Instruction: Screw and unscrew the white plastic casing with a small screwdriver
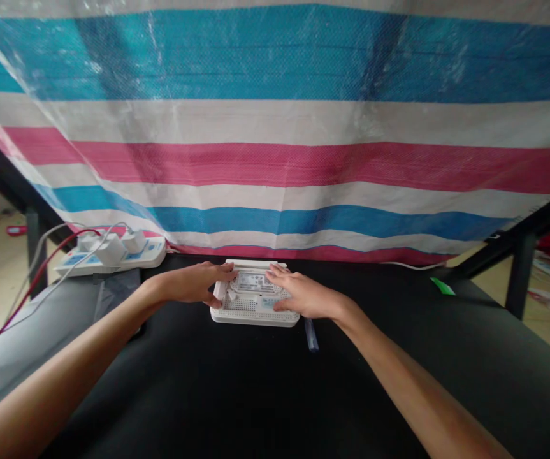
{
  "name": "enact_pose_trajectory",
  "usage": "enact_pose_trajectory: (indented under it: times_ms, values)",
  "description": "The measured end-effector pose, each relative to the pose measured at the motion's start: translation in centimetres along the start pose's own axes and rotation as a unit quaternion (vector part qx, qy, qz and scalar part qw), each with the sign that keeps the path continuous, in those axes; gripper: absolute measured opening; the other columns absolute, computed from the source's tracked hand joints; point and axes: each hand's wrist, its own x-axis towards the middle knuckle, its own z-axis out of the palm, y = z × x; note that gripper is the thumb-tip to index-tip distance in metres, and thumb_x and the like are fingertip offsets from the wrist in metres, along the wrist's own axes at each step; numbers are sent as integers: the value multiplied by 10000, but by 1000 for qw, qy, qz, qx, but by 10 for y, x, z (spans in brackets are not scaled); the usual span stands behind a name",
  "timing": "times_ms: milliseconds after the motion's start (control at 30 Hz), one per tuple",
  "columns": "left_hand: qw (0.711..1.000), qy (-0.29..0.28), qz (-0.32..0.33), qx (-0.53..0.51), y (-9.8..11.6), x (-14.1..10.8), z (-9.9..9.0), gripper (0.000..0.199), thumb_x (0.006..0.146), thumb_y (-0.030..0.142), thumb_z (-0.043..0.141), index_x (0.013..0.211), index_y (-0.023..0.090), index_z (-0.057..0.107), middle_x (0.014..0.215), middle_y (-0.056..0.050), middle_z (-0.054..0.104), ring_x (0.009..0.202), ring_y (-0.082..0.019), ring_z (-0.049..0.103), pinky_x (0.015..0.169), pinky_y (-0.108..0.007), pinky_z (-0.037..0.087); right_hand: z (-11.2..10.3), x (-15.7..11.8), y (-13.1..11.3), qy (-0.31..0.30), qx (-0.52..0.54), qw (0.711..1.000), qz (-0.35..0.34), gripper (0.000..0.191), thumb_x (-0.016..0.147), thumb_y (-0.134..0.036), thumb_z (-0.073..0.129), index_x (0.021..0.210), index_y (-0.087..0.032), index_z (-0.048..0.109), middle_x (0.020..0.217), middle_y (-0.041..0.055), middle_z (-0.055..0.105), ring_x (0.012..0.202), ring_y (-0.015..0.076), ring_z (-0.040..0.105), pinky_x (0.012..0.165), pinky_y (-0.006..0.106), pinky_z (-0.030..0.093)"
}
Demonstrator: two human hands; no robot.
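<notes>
A white plastic device (241,315) with vent holes and a printed label lies flat on the black table (255,395). My left hand (202,282) rests on its left side, fingers apart, the thumb near the front left corner. On the right side of the device lies my right hand (298,293), its fingers spread over the label and the vented surface. A tool with a translucent bluish handle (311,336) lies on the table just below my right hand, its upper end hidden.
At the back left, a white power strip (153,255) holds several plugs with white and red cables. A dark flat object (118,296) lies near my left forearm. A green item (443,286) is at the right. A striped sheet (275,166) hangs behind the table.
</notes>
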Motion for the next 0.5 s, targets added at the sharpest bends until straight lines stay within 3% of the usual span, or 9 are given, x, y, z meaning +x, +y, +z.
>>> enact_pose_trajectory:
  times_ms: [267,500]
  values:
    - [999,-13,-34,-1,14,0,-7,652,788,242,760,1394,220,521,1527,-135,403,1342,-325,491,1093,-428,397,6,-2,-6,35,-14,999,2,727,823,-257,716,1484,-177,425,1583,137,277,1477,282,230,1217,445,229]
    - [998,-13,13,-59,2,-4,-11,621,821,326,741,1396,234,525,1518,-113,416,1373,-289,462,1122,-402,378,-6,-5,-3,73,-1,997,-24,635,786,-221,757,1388,-183,560,1491,128,456,1416,290,381,1187,415,310]
